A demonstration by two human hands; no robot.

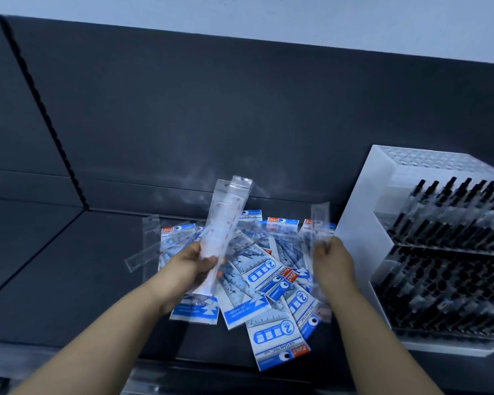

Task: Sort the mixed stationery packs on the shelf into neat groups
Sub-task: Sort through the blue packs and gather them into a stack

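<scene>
The left hand [196,259] grips a bundle of clear ruler packs [226,220] upright over the shelf [69,266], where blue geometry packs [257,280] lie heaped. The right hand [332,258] pinches one more clear pack [320,223]. I'd slide it squarely against the bundle, hang-holes aligned, clear of the pen rack [439,252].

Packs [268,283] mid-shelf [69,280], pen rack [428,252] just right.
</scene>
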